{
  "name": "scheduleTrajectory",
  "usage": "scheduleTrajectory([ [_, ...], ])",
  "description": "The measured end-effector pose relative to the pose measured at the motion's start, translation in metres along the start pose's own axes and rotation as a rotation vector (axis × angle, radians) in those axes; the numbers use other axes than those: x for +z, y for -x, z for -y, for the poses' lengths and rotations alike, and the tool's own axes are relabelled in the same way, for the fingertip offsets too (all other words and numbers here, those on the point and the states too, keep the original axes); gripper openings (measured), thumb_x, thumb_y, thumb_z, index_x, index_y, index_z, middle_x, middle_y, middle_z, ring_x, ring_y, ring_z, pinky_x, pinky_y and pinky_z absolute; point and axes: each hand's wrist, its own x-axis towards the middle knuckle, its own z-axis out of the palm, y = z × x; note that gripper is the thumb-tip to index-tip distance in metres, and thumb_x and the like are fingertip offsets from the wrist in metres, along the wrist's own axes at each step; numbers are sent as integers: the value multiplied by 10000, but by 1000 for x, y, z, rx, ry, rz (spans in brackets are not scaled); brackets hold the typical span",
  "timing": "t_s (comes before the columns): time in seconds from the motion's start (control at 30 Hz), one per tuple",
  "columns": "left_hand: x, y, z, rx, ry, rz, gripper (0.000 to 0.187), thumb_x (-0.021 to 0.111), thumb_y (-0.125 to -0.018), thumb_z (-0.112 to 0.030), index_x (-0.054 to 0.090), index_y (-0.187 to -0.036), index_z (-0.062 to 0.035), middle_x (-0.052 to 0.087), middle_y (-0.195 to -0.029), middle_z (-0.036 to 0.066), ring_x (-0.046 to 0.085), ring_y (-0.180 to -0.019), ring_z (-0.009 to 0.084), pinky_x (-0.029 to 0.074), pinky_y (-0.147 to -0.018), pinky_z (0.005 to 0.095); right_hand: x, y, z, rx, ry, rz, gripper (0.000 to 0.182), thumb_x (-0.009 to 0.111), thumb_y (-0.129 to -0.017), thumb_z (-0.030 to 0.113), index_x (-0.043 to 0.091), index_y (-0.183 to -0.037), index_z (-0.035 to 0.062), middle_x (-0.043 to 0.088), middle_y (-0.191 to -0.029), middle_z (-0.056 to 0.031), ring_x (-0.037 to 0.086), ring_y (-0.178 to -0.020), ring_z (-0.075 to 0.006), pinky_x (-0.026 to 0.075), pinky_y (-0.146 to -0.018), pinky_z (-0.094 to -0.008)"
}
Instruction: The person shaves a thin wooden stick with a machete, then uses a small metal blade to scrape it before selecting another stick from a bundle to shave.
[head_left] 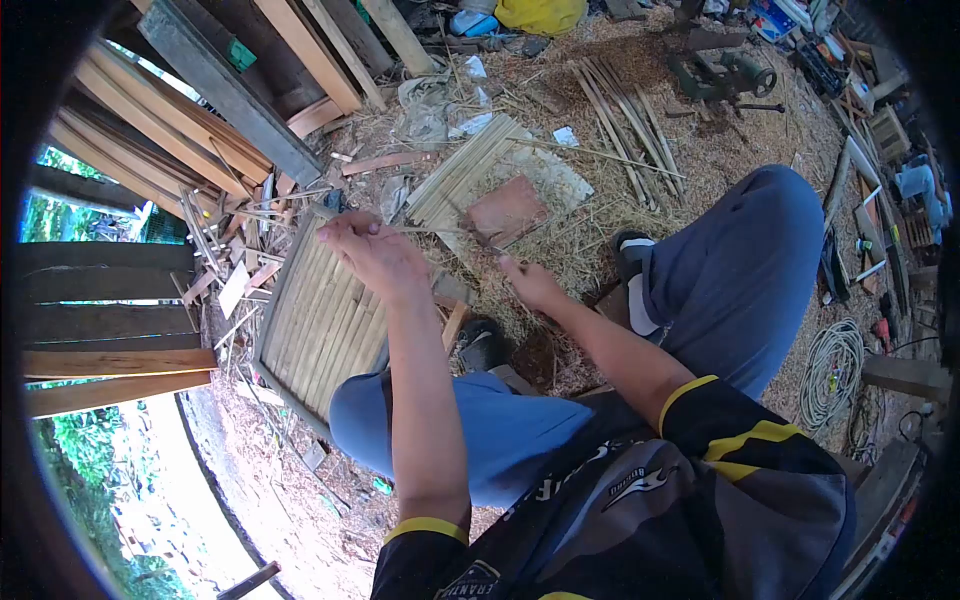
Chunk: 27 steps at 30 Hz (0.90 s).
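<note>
My left hand (380, 258) is closed, its fingers curled around a thin bamboo strip (436, 229) that sticks out to the right of it. Just below that hand lies a framed panel of bamboo slats (320, 315), leaning by my left knee. My right hand (532, 286) is closed too, thumb forward, near the strip's right end; what it grips is too small and dark to name. Beyond both hands, a reddish flat board (508, 211) rests on a pale mat of bamboo slats (465, 178).
Long wooden planks (230, 85) lean at the upper left. Thin sticks (630, 130) lie on the shavings-covered ground, with a green metal vise-like tool (722, 76) beyond. A coiled pale hose or cable (834, 370) lies at the right. Wood offcuts (250, 240) are heaped left.
</note>
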Motion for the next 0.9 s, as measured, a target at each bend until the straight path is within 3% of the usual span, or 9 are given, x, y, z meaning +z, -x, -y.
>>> scheduleTrajectory([
  [0.07,-1,0,-2,-2,13,24,511,458,-1032,-639,444,-916,-142,403,-772,-20,353,-715,97,278,-646,266,-14,-16,-30,234,56,91,772,493,-962,692,715,-984,-46,716,-883,-269,716,-897,-404,526,-830,-485],
  [0.17,2,-4,2,-2,31,43,524,471,-1018,-657,450,-933,-140,392,-770,-28,354,-700,88,277,-618,252,-4,-34,-42,63,208,-45,785,474,-967,696,719,-990,-49,717,-890,-269,720,-889,-401,529,-827,-487],
  [0.3,9,3,-5,-96,18,0,526,473,-1017,-656,455,-926,-139,381,-764,-31,350,-694,84,289,-607,236,5,-6,11,-154,17,-22,801,441,-976,704,724,-1022,-44,715,-904,-281,720,-903,-412,527,-839,-493],
  [0.37,2,2,2,-18,4,89,526,474,-1018,-653,457,-918,-137,384,-762,-31,346,-696,82,290,-615,233,6,1,16,-197,26,-20,815,422,-980,708,724,-1035,-46,712,-905,-289,719,-908,-414,527,-845,-491],
  [0.5,6,8,-12,-140,53,21,530,471,-1024,-647,460,-900,-132,389,-764,-31,340,-706,82,277,-639,241,-6,-16,-62,89,78,-3,803,423,-984,694,719,-1024,-51,709,-904,-295,709,-899,-429,523,-855,-492],
  [0.57,4,-1,-4,-61,59,38,531,471,-1023,-649,462,-898,-133,391,-766,-33,339,-706,79,274,-629,243,-17,-23,-70,163,156,102,789,423,-986,685,722,-1010,-45,709,-901,-295,706,-876,-431,525,-843,-498],
  [0.77,1,-5,5,-33,31,38,521,469,-1026,-647,464,-893,-143,395,-762,-36,333,-693,77,265,-614,248,3,6,2,-115,41,19,712,473,-973,652,735,-1058,-4,707,-963,-320,687,-998,-477,518,-905,-500],
  [0.87,-3,0,1,8,33,71,511,466,-1033,-635,459,-877,-148,393,-753,-37,328,-691,77,262,-616,249,12,-2,-46,-255,44,-26,803,420,-982,691,719,-969,-54,705,-849,-290,711,-819,-416,536,-805,-486],
  [0.9,-2,1,-1,29,41,89,508,465,-1035,-631,457,-871,-150,392,-750,-37,326,-690,77,261,-617,249,18,-14,-84,-113,144,-125,798,422,-984,688,722,-962,-51,705,-827,-280,716,-801,-402,542,-793,-478],
])
